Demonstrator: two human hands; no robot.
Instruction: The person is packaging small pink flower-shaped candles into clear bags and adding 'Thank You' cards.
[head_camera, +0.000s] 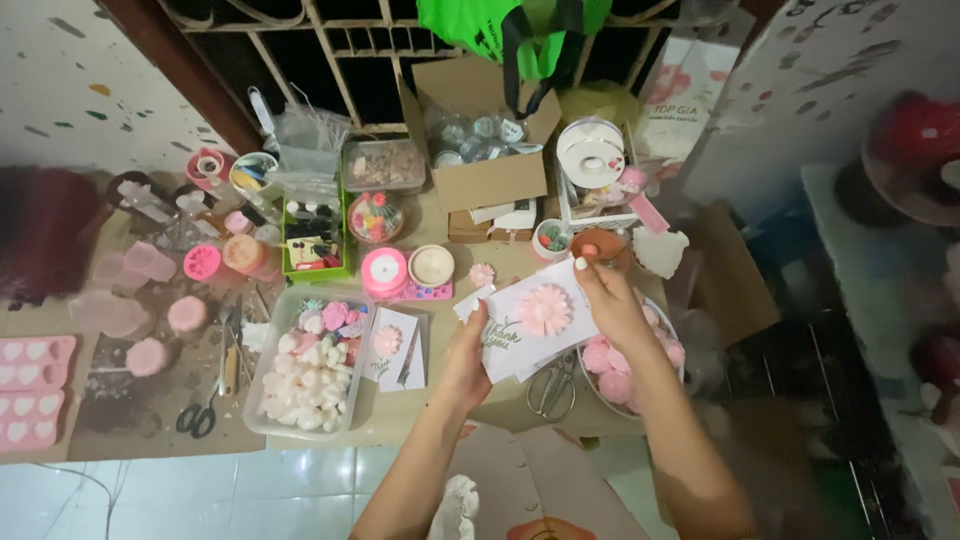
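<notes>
We've got the white card (535, 325) with its pink flower (545, 309) already on, left hand (466, 365) fingers gripping its lower edge, right hand (612, 300) fingers pinching its top corner, above the tabletop (420, 410); boxing apparently remains.

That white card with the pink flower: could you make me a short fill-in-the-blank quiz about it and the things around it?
1. The white card carries a flower coloured ____.
2. The card is held by ____ hands, left hand and right hand.
3. Below the card lie metal ____ on the table.
4. The clear tub left of the card holds mostly ____ pieces.

Answers: pink; two; scissors; white
</notes>
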